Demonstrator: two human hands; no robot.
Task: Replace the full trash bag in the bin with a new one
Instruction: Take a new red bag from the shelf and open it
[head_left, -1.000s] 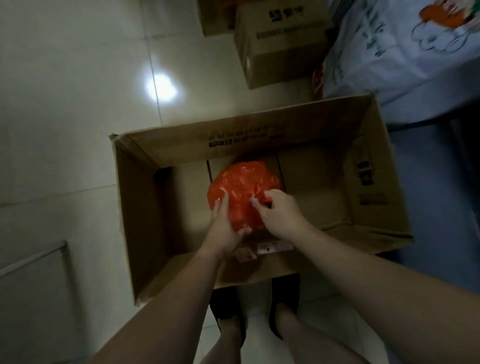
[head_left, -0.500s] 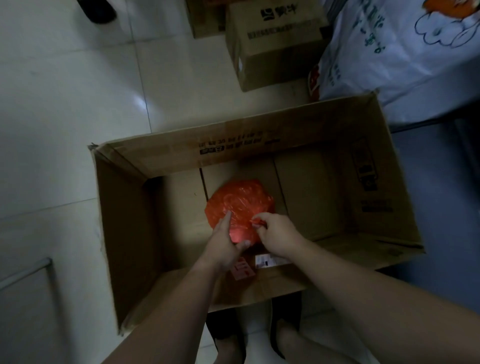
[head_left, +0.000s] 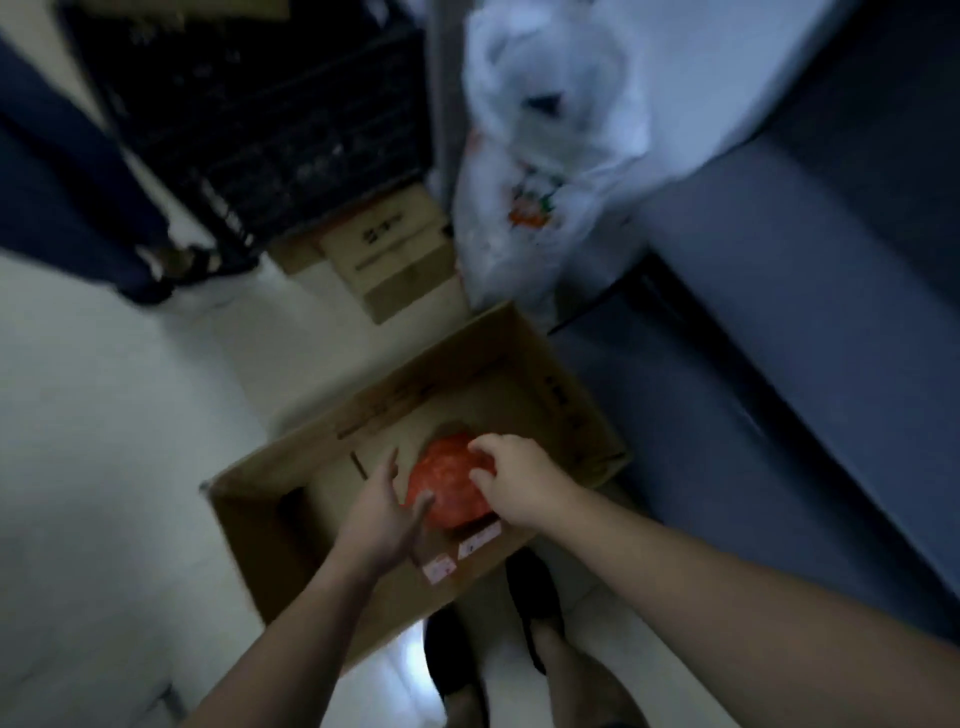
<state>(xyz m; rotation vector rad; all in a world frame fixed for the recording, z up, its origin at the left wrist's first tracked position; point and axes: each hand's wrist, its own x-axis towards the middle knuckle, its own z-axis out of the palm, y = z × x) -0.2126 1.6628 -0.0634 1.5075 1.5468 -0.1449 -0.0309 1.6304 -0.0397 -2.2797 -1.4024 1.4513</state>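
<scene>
An orange-red plastic bag bundle (head_left: 449, 480) lies inside an open brown cardboard box (head_left: 322, 467) on the floor. My right hand (head_left: 519, 480) rests on the bundle's right side with fingers curled over its top, gripping it. My left hand (head_left: 382, 512) is just left of the bundle, fingers spread, thumb near its lower left edge. The frame is blurred by motion. The bundle's right part is hidden under my right hand.
A white plastic bag (head_left: 540, 171) with a printed logo stands beyond the box. Closed cardboard boxes (head_left: 395, 260) and a dark crate (head_left: 280, 124) sit at the back. Another person's leg and shoe (head_left: 171, 265) are at far left. A grey sofa (head_left: 810, 338) runs along the right. My feet (head_left: 498, 639) stand near the box.
The view has swung up and tilted, so the box sits lower and turned. My left hand has come off the bundle and opened. My right hand stays on it.
</scene>
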